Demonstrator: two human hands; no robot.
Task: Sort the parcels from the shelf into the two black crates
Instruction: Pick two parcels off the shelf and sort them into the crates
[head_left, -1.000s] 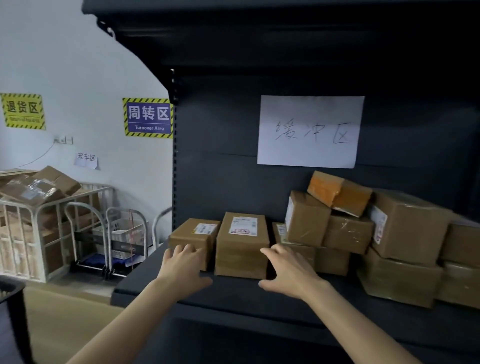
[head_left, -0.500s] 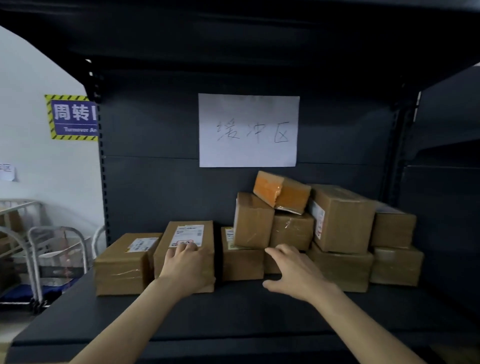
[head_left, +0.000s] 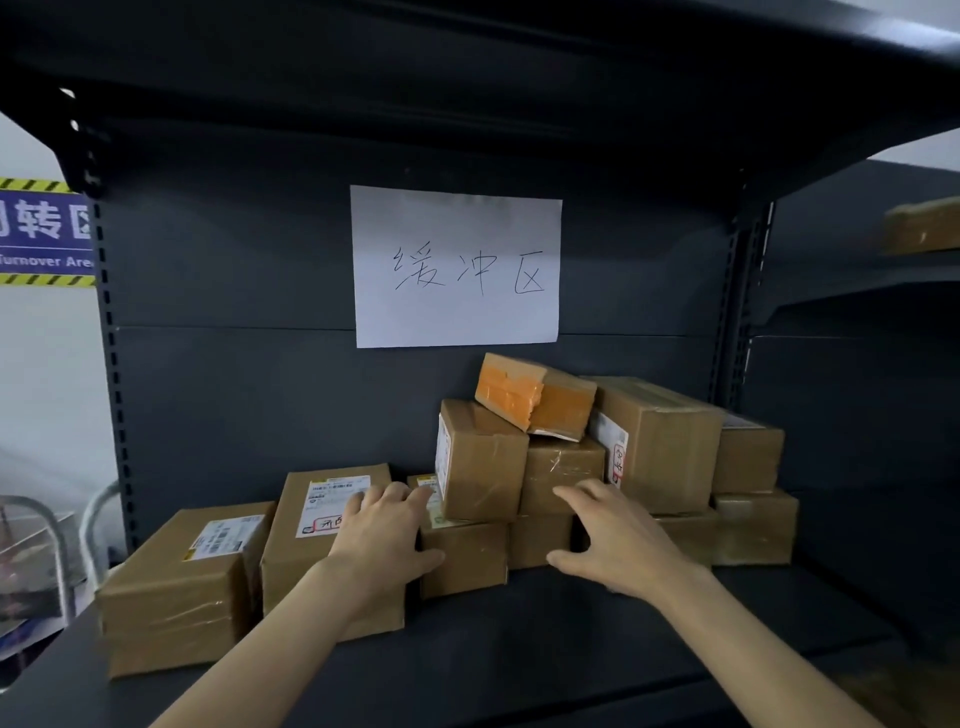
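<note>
Our left hand (head_left: 382, 540) spreads flat across the labelled parcel (head_left: 317, 535) and the squat parcel (head_left: 467, 561), both tape-glossed cardboard. Our right hand (head_left: 618, 545) hovers splayed before the stacked boxes (head_left: 480, 462).

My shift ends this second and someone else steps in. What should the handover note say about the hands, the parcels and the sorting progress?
Left hand: open, fingers on the labelled parcel, thumb by the low parcel beside it; nothing lifted.
Right hand: open, fingers spread before the stack, gripping nothing.
Parcels: those at hand sit on the shelf; an orange-taped parcel tops the stack.
Done: nothing that shows.
Left: pick parcels and sort them; the black crates are out of view.
</note>
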